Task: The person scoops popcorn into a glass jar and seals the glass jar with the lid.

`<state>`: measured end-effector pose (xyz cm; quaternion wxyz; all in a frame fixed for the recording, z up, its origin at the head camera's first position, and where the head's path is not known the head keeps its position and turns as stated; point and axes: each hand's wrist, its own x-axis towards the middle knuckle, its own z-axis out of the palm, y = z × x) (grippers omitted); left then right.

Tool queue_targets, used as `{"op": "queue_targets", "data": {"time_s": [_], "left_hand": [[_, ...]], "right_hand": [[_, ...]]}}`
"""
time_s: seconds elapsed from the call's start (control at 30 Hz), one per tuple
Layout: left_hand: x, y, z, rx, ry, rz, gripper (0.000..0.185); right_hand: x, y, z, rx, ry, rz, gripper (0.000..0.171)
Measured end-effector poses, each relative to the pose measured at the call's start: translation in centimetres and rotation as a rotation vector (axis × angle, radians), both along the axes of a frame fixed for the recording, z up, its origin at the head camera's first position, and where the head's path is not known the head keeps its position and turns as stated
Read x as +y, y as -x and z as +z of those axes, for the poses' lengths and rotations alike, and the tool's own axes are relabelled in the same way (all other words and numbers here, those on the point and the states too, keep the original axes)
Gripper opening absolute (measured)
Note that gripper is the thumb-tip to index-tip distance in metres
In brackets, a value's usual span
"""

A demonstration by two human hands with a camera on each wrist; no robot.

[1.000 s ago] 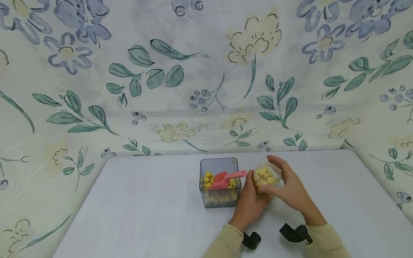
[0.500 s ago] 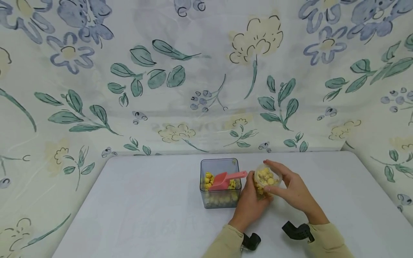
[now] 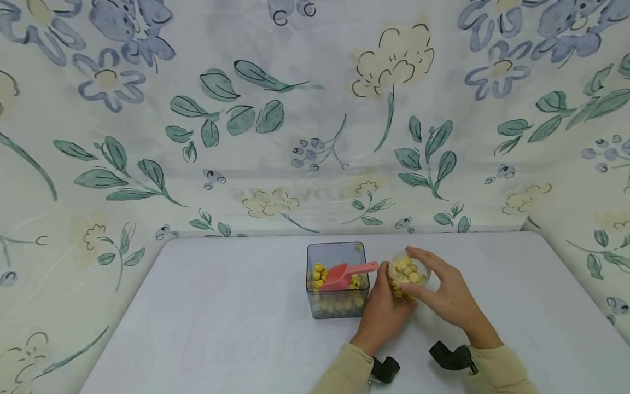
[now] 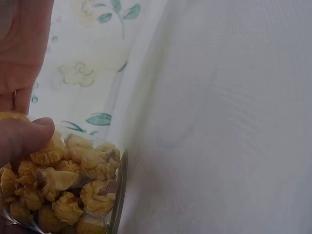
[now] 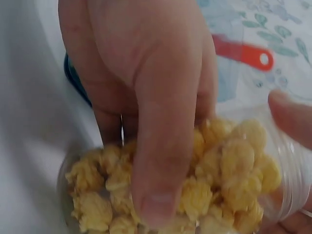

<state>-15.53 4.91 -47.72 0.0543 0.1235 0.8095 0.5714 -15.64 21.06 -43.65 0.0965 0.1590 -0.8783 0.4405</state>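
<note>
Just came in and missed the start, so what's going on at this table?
A person holds a small clear cup full of popcorn in both hands: the left hand grips it from the side and below, the right hand is curled round its rim, fingers over the top. Just left of it on the table stands a square tub partly filled with popcorn, with a red scoop resting in it, handle over the rim.

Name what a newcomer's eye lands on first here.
The small clear cup of yellow popcorn, held between the left hand and right hand near the table's middle. Just left of it stands a clear square container of popcorn with a pink scoop resting in it.
</note>
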Motion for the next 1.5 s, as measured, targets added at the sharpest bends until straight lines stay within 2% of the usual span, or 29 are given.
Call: {"op": "queue_targets", "data": {"time_s": [0.3, 0.43, 0.53, 0.67, 0.8, 0.9, 1.1, 1.27, 1.5], "left_hand": [[0.1, 0.0, 0.2, -0.010, 0.034, 0.012, 0.076], [0.0, 0.0, 0.1, -0.003, 0.032, 0.003, 0.076], [0.0, 0.1, 0.0, 0.012, 0.018, 0.000, 0.075], [-0.1, 0.1, -0.1, 0.017, 0.017, 0.000, 0.077], [-0.1, 0.1, -0.2, 0.010, 0.025, -0.006, 0.079], [-0.1, 0.1, -0.2, 0.012, 0.023, -0.006, 0.079], [0.1, 0.1, -0.1, 0.007, 0.017, 0.001, 0.079], [0.2, 0.1, 0.0, -0.002, 0.006, 0.005, 0.077], [0.3, 0.0, -0.1, 0.027, 0.003, 0.007, 0.073]], "right_hand": [[-1.9, -0.9, 0.4, 0.063, -0.033, -0.190, 0.070], [-1.9, -1.0, 0.9, 0.001, -0.042, -0.215, 0.074], [-1.5, -0.7, 1.1, -0.063, -0.014, -0.175, 0.077], [-0.6, -0.1, 0.6, -0.117, 0.113, -0.048, 0.081], [0.2, 0.5, -0.3, -0.119, 0.221, 0.081, 0.082], [0.5, 0.7, -0.7, -0.101, 0.227, 0.112, 0.078], [0.6, 0.5, -0.4, -0.111, 0.140, 0.051, 0.076], [0.1, 0.3, -0.1, -0.111, 0.124, -0.005, 0.074], [-1.5, -0.6, -0.1, -0.060, 0.112, -0.174, 0.075]]}}
